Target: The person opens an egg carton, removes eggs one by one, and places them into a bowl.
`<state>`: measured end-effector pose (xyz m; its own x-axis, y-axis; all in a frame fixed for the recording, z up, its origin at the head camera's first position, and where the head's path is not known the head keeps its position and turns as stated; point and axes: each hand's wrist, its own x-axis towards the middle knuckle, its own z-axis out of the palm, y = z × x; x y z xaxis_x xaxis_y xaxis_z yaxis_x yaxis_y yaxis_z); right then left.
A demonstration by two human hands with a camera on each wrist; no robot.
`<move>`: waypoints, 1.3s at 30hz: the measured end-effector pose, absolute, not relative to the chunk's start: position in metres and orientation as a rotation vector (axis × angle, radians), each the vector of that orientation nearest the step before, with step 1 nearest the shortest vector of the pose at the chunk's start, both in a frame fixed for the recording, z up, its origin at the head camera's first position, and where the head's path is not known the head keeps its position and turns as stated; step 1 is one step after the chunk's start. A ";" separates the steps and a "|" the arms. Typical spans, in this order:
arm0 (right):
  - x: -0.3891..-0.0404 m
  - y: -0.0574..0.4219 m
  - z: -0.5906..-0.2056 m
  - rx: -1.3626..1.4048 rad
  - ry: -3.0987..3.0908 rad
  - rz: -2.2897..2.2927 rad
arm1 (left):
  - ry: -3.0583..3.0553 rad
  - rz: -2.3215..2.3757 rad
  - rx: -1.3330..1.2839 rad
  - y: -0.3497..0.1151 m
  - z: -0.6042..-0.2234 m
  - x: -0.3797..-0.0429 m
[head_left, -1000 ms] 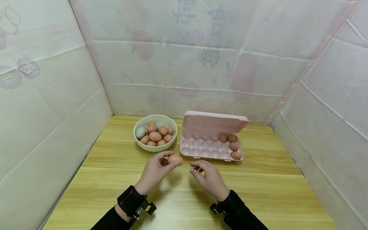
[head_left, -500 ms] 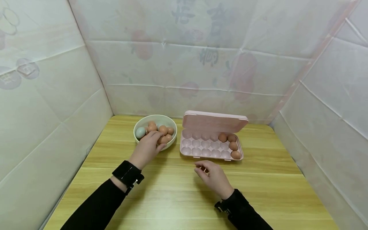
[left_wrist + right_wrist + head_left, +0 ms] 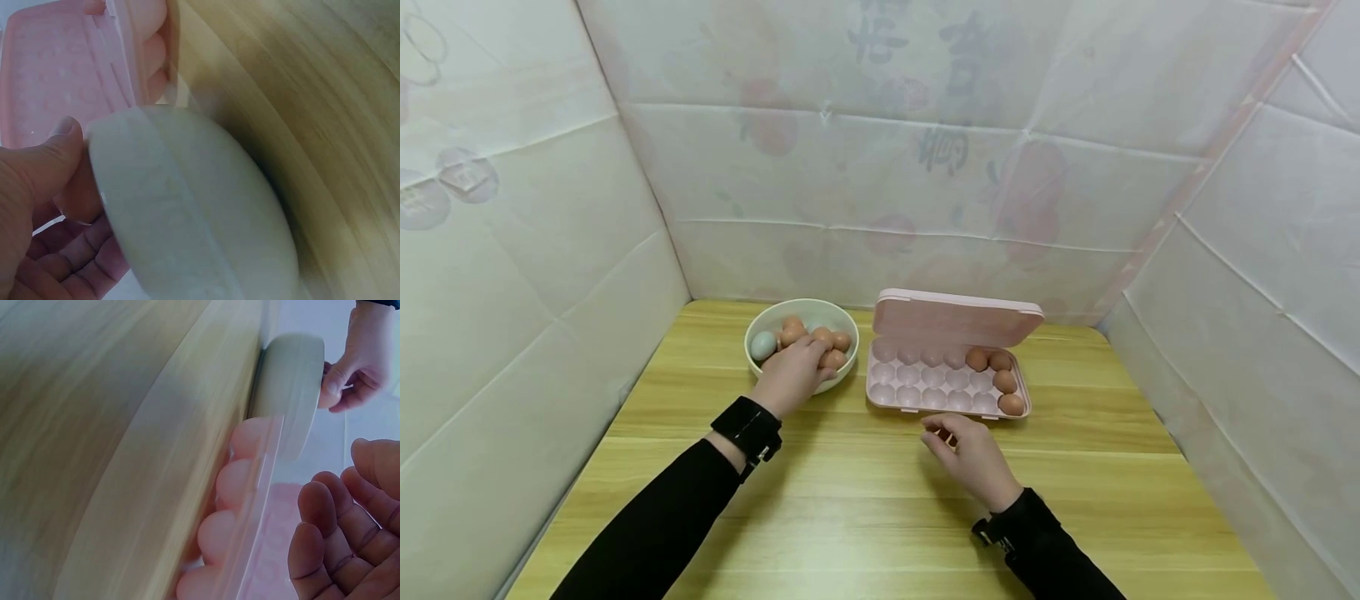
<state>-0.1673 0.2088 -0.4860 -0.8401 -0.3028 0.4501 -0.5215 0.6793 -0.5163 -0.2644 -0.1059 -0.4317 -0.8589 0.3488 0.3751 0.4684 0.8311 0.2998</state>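
Observation:
My left hand reaches over the near rim of a pale green bowl holding several brown eggs and one bluish egg. In the left wrist view, its thumb and fingers hold a brown egg just at the rim of the bowl. My right hand hovers in front of a pink egg carton. In the right wrist view, the right fingers are loosely bent with nothing between them. Several brown eggs fill cups at the carton's right end.
The carton's raised lid leans back behind its cups. Bowl and carton stand side by side near the back of a wooden table. White printed cloth hangs at the back and both sides.
My left hand, with an egg over the table a second ago, has moved back and left to the bowl. My right hand has drifted slightly right. The eggs in the carton look unchanged.

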 end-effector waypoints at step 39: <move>-0.260 0.294 -0.439 0.352 -2.848 0.669 | -2.709 -0.589 -0.678 -0.103 -0.447 -0.271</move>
<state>-0.2601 0.2944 -0.4388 -0.9529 -0.1848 0.2405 -0.2726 0.8697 -0.4116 -0.2710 -0.1035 -0.4467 -0.8484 0.3828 0.3656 0.5001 0.8060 0.3166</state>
